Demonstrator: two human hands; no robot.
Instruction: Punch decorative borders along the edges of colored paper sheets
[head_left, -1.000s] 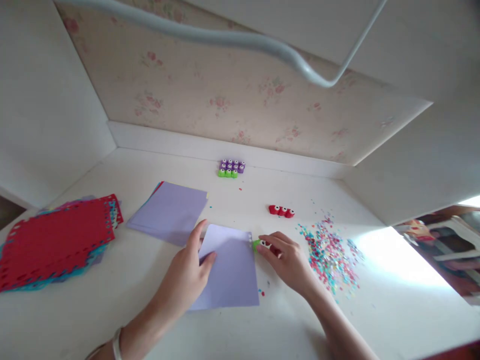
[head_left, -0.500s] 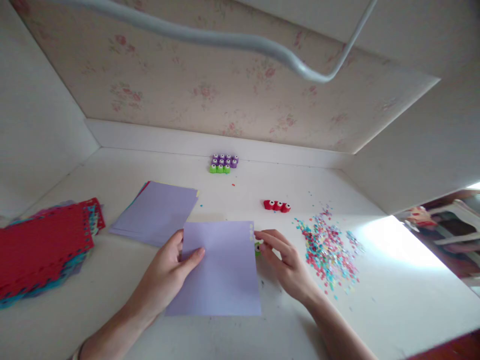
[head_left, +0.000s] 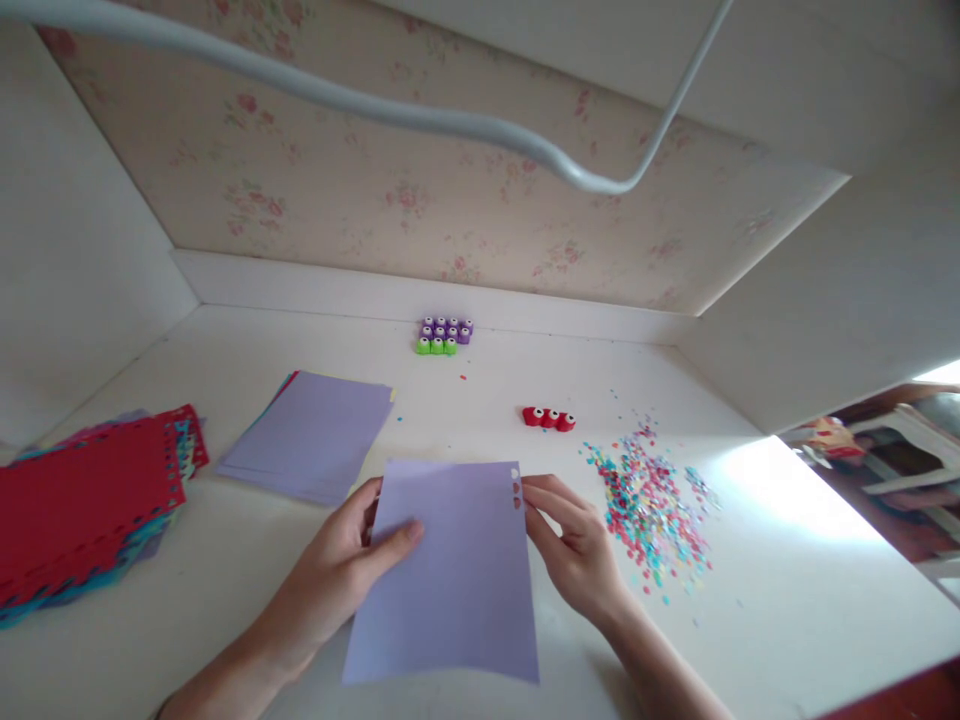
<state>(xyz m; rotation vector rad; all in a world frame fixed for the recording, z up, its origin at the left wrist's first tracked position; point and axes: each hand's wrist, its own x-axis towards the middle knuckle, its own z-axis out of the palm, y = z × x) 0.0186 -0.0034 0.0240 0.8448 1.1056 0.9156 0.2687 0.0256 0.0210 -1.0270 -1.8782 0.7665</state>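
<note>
A sheet of light purple paper (head_left: 454,580) is held up in front of me, with a few small holes down its upper right edge. My left hand (head_left: 352,560) is closed on the sheet's left side, thumb on the front and fingers behind. At the punched edge, my right hand (head_left: 574,545) is closed, its fingertips tucked behind the paper. Skin colour shows through the lower holes. The small green craft punch seen in that hand a moment ago is now hidden behind the sheet and fingers.
Purple sheets (head_left: 307,435) lie stacked at left, beside red punched sheets (head_left: 90,500). Purple punches (head_left: 442,330) and green punches (head_left: 436,346) line up near the wall. Red punches (head_left: 549,419) sit nearer. Colourful paper bits (head_left: 660,510) are heaped at right. A white cable (head_left: 450,122) hangs above.
The sheet has come closer and tilted up, and both hands moved slightly down with it. The green punch has gone out of sight behind the paper, and the holes show more clearly.
</note>
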